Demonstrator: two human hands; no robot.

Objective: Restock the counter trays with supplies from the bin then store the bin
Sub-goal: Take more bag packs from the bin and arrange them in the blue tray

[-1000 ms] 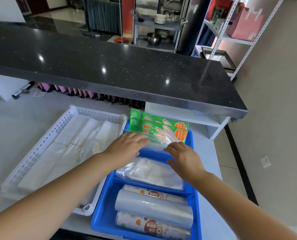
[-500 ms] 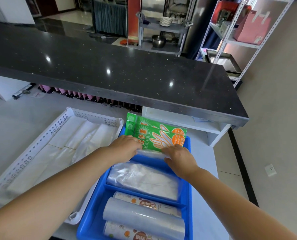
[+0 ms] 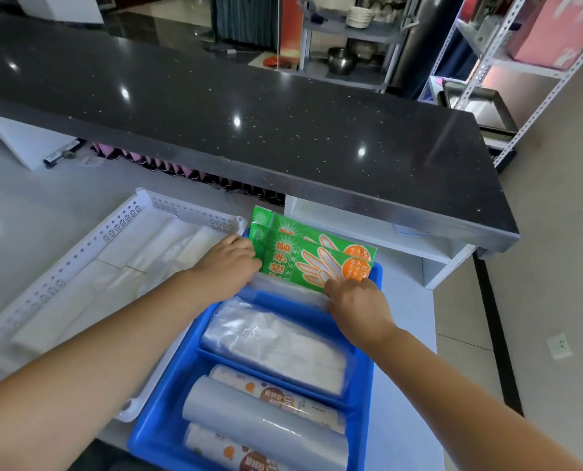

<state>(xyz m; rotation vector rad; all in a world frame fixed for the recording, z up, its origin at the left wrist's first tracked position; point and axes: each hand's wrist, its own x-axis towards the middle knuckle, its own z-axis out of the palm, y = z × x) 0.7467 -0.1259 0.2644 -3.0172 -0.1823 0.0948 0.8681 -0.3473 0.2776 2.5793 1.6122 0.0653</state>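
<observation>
Left hand: the left hand (image 3: 227, 266) lies palm down at the near left edge of the green glove packets (image 3: 312, 258), fingers flat against them, not visibly closed round anything.
Right hand: the right hand (image 3: 359, 305) presses on the near right corner of the same packets, fingers curled over the clear film at their lower edge; whether it pinches or only pushes I cannot tell.
Hands together: set apart, one at each end of the stack.
Blue tray: the blue tray (image 3: 167, 396) sits on the pale surface (image 3: 405, 321), divided into compartments.
Far compartment: holds the glove packets, leaning up and overhanging the far rim.
Middle compartment: a clear bag of plastic items (image 3: 276, 348) lies flat.
Near compartment: rolls of film (image 3: 266, 413) lie side by side.
White tray: the white perforated tray (image 3: 89, 246), touching the blue one's left side, carries folded white bags (image 3: 123, 273).
Bin: no supply bin is in view.
Progress: every visible compartment looks stocked, so restocking seems near its end; the packets are likely being squared into place.
Left to do: probably settling this stack, then storing the bin.
</observation>
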